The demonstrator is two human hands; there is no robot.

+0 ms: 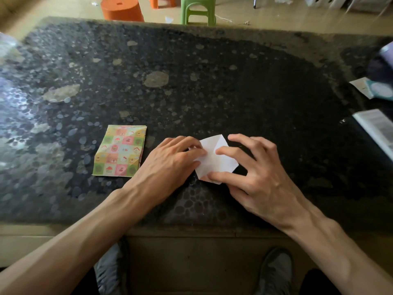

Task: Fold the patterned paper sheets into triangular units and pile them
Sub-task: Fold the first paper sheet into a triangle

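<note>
A paper sheet (pixel 214 161), white side up and partly folded into an angular shape, lies on the dark speckled table (pixel 191 86) near its front edge. My left hand (pixel 170 160) has its curled fingertips on the sheet's left corner and grips that edge. My right hand (pixel 255 175) is spread over the right side, with the index fingertip pressing the sheet's middle and the thumb pressing its lower corner. A flat pile of patterned paper sheets (pixel 120 151), with a pastel checker of small pictures, sits just left of my left hand.
A book or booklet (pixel 376 128) lies at the table's right edge, with a white card and a teal item (pixel 376 89) behind it. On the floor beyond the table stand an orange stool (pixel 121 8) and a green stool (pixel 197 9).
</note>
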